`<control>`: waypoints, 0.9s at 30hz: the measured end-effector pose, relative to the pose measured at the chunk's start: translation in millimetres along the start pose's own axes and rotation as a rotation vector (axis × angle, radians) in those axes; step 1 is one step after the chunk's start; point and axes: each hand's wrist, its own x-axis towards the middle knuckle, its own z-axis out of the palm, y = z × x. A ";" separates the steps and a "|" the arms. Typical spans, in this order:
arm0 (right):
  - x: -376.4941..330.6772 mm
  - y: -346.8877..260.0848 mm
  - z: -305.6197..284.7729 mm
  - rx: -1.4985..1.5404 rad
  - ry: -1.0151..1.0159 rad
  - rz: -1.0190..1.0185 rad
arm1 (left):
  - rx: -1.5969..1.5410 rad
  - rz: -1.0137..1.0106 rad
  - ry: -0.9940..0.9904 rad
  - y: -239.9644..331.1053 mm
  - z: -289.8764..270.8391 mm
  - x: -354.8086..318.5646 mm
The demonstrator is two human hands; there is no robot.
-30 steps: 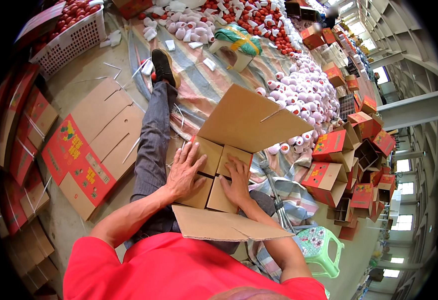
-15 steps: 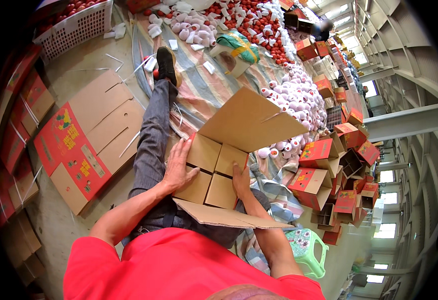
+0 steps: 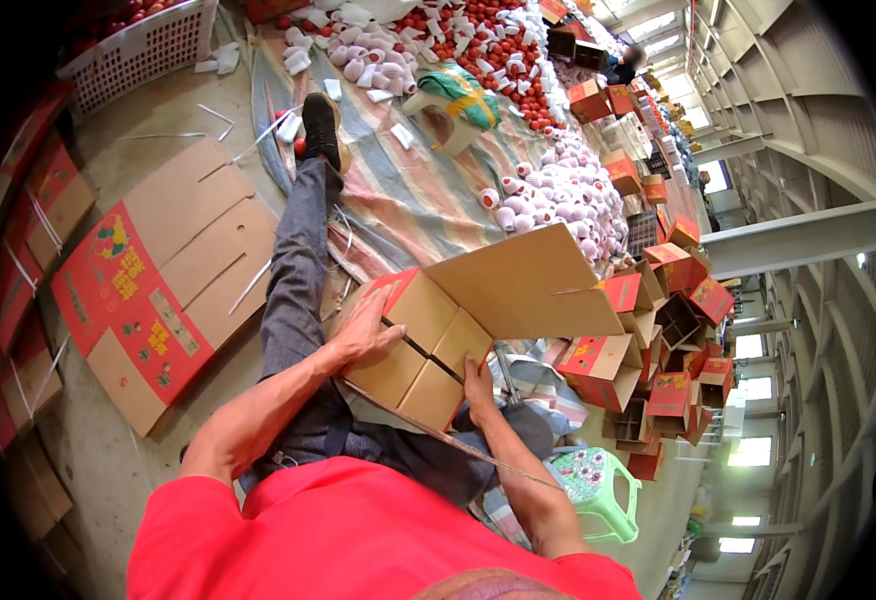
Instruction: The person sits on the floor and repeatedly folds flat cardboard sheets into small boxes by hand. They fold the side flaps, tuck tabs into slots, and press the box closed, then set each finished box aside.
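Observation:
A red and brown cardboard box (image 3: 431,345) is held tilted over my lap between my two hands. Inside it, brown inner panels meet along dark seams. One large flap (image 3: 518,285) stands up at the far side; another hangs toward me, seen edge-on. My left hand (image 3: 366,330) grips the box's left side, its thumb reaching over the edge and its other fingers spread along the red outside. On the right side, my right hand (image 3: 480,390) clasps the rim with the thumb at the inner panel; part of its fingers is hidden.
A flattened carton (image 3: 158,290) lies on my left, near bundled cartons (image 3: 53,220). Fruit in foam nets (image 3: 568,195) is heaped on a striped sheet (image 3: 398,190). Assembled boxes (image 3: 598,370) are piled at right, above a green stool (image 3: 598,490). A white crate (image 3: 138,60) holds red fruit.
The box has tipped, its far flap swinging down and to the right. Both hands have stayed on it, turning with it. The whole view has shifted slightly.

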 end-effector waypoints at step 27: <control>21.7 31.3 30.5 0.162 0.241 -0.071 | -0.010 -0.338 -0.128 50.0 -11.3 39.6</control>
